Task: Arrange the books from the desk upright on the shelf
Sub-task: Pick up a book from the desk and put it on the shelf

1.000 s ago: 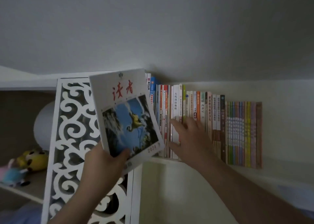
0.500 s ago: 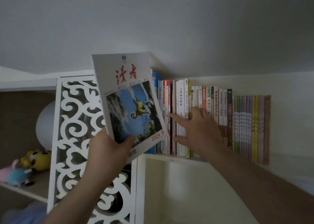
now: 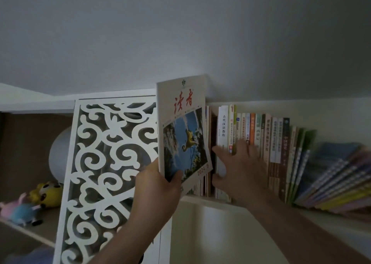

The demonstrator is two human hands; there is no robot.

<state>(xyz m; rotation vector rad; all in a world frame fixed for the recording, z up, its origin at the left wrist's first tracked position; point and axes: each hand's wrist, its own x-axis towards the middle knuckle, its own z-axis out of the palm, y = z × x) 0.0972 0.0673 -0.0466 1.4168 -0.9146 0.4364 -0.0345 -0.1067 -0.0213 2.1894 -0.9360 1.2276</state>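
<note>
Raised and swung closer to the row of books [image 3: 261, 143] since a second ago, the magazine [image 3: 183, 127] now stands nearly upright at the row's left end, pinched at its lower corner by the left hand [image 3: 158, 191]. Right hand [image 3: 239, 171], fingers spread, presses spines aside on the shelf [image 3: 200, 200]; far-right books now lean.

White magazine [image 3: 181, 127] w/ red title characters & a blue-green cover photo showing a yellow animal, beside a white panel [image 3: 104, 173] w/ swirling scroll cutouts, a row of book spines [image 3: 267, 143] showing white, orange, green, brown & pastel stripes, plus yellow & pink-blue plush toys [image 3: 34, 201].
</note>
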